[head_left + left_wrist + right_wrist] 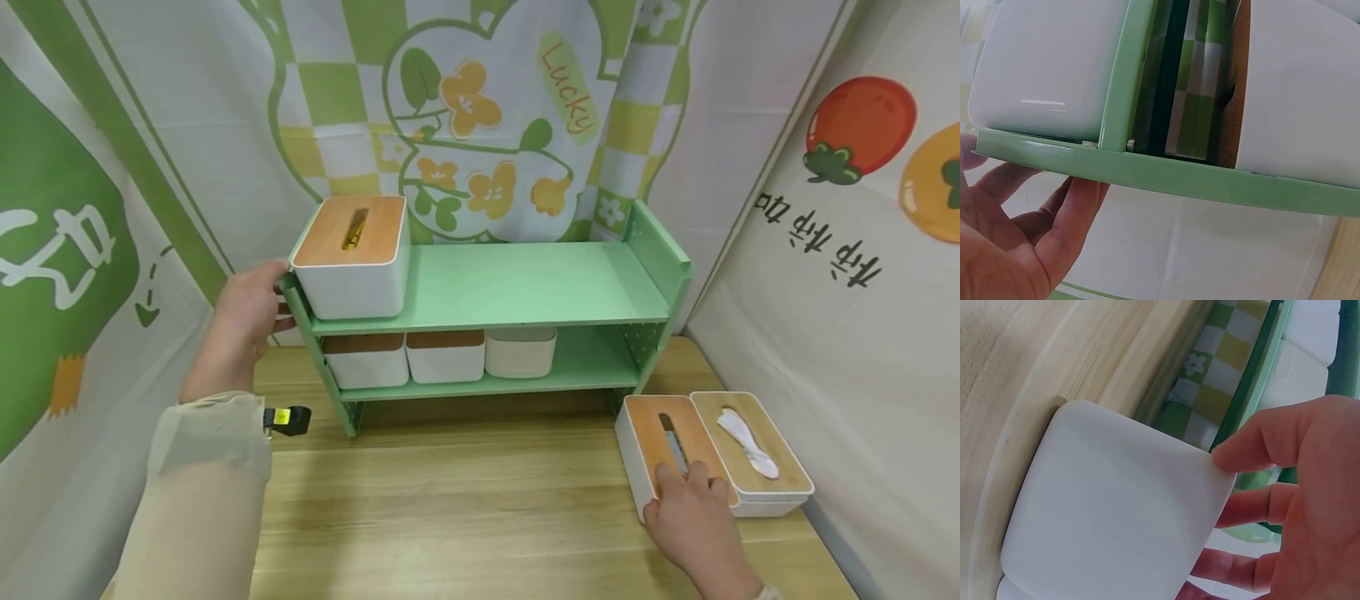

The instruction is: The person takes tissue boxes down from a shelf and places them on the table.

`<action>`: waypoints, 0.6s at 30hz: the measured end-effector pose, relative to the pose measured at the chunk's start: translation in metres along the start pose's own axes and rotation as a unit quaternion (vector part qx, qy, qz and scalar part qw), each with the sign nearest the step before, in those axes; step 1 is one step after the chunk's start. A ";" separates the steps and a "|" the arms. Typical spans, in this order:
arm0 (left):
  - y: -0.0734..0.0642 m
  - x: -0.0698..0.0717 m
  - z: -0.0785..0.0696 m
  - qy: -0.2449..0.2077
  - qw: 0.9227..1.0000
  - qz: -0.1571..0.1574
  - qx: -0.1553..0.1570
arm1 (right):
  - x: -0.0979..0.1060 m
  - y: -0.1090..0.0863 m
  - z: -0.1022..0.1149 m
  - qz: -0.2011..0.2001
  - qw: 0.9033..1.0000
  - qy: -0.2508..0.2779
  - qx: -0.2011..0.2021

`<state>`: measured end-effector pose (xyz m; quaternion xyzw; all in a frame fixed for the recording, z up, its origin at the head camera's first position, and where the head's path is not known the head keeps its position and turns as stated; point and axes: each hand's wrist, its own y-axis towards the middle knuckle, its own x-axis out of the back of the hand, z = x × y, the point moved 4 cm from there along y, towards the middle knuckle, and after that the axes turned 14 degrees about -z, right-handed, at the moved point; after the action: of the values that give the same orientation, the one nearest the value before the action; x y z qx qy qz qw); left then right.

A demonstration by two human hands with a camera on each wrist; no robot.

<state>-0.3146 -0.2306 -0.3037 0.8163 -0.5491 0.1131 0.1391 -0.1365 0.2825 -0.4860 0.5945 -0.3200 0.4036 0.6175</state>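
Observation:
A two-tier green shelf (517,283) stands on the table. My left hand (251,312) holds the top end of its left side panel, fingers against the outer face in the left wrist view. Close by, a white tissue box (352,287) with a wooden lid sits on the top tier, something yellow in its slot. My right hand (697,521) grips the near edge of another wooden-lidded tissue box (633,454) at the table's right. In the right wrist view, the thumb is on a corner of the white box (1116,500). Something grey shows in its slot.
Beside the gripped box stands a white box (780,433) with a wooden lid bearing a white spoon-shaped thing (750,443). The lower tier holds two white wooden-lidded boxes (446,360) and a cream box (521,354). Printed cloths (495,108) hang behind and alongside.

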 end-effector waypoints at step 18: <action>-0.001 0.000 0.000 0.002 1.000 0.002 -0.004 | -0.002 -0.003 -0.006 0.032 0.996 0.017 -0.083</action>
<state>-0.3140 -0.2307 -0.3040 0.8146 -0.5505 0.1128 0.1433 -0.1354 0.2881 -0.4891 0.5239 -0.3602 0.4053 0.6569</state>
